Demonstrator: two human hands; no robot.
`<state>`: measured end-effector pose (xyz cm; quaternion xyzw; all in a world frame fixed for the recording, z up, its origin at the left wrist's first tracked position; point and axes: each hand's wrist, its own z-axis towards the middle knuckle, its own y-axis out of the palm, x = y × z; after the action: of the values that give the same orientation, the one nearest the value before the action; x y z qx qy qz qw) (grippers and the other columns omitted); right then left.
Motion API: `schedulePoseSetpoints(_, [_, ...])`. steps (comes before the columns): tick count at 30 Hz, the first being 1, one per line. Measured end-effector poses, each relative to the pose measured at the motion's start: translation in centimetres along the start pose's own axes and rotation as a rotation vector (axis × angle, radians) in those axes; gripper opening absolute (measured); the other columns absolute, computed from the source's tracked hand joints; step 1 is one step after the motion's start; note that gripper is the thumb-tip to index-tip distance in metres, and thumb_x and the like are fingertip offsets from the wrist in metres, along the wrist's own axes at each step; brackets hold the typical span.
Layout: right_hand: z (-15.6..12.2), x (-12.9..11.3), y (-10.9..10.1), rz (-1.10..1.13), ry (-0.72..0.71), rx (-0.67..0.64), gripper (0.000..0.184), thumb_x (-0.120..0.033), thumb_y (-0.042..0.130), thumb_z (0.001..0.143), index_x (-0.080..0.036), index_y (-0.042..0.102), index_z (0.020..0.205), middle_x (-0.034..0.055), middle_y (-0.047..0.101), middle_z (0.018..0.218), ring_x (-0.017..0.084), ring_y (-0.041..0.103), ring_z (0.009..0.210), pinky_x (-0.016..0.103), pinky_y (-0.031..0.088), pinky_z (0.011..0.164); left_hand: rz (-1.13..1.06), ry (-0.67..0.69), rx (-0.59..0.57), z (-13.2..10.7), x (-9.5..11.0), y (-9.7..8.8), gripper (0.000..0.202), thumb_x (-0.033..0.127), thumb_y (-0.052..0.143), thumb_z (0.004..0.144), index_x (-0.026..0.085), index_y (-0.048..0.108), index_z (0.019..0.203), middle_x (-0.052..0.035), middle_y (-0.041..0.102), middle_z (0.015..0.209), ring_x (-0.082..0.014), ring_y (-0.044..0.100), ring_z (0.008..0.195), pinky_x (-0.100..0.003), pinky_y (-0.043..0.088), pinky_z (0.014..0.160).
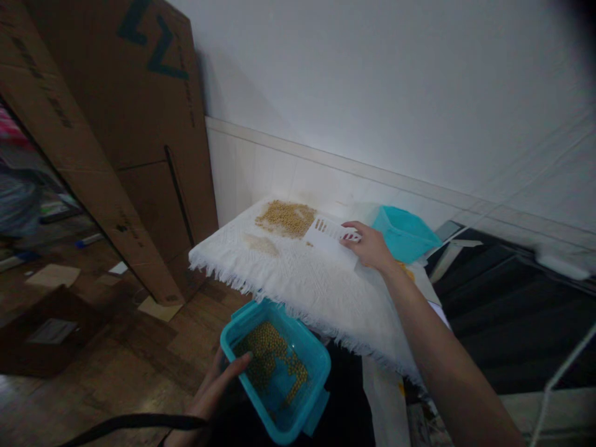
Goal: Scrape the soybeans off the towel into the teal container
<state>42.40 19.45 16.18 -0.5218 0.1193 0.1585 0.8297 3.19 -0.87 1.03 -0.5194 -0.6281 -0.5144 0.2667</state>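
Observation:
My left hand point(228, 372) grips the left rim of a teal plastic container point(321, 360), its thumb over the edge. Inside lie many yellowish soybeans point(267, 341), with part of the bottom showing. The container is tilted just below the fringed edge of a white cloth point(298, 279) on a table. My right hand point(365, 244) pinches the right end of a white slotted plastic piece point(328, 228) that lies low over the cloth. Its left edge meets a spread pile of soybeans point(286, 217). Nearer me is a patch of finer pale grains point(261, 244).
A second teal container point(405, 233) stands at the table's right rear, by the white wall point(372, 81). Tall cardboard boxes point(153, 124) stand left, on a wooden floor point(195, 335) with scraps of paper and card. A white cable point(559, 372) hangs at right.

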Motion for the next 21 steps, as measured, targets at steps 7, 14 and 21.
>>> schedulePoseSetpoints(7, [0.4, -1.6, -0.1, -0.062, -0.06, -0.1, 0.028, -0.022, 0.067, 0.087, -0.026, 0.08, 0.112, 0.0046, 0.081, 0.108, 0.025, 0.075, 0.098, 0.034, 0.056, 0.087, 0.036, -0.084, 0.044, 0.1, 1.7, 1.3, 0.062, 0.05, 0.068, 0.092, 0.03, 0.053, 0.149, -0.0029, 0.048, 0.166, -0.0316, 0.036, 0.156, -0.048, 0.03, 0.129])
schedulePoseSetpoints(14, [-1.0, -1.3, -0.4, 0.004, -0.093, -0.094, 0.026, -0.022, 0.066, 0.087, -0.025, 0.081, 0.107, 0.0039, 0.082, 0.107, 0.026, 0.076, 0.096, 0.035, 0.056, 0.086, 0.011, -0.048, 0.061, 0.1, 1.0, 0.8, 0.063, 0.051, 0.073, 0.086, 0.03, 0.061, 0.144, -0.0049, 0.056, 0.16, -0.0333, 0.028, 0.159, -0.055, 0.025, 0.129])
schedulePoseSetpoints(21, [-3.7, -1.5, -0.1, 0.052, -0.087, -0.055, 0.025, -0.027, 0.065, 0.089, -0.026, 0.083, 0.106, 0.0038, 0.082, 0.104, 0.027, 0.078, 0.091, 0.036, 0.058, 0.082, 0.068, -0.006, 0.047, 0.2, 0.6, -0.3, 0.052, 0.053, 0.079, 0.08, 0.032, 0.073, 0.128, -0.004, 0.059, 0.157, -0.0332, 0.022, 0.161, -0.053, 0.024, 0.129])
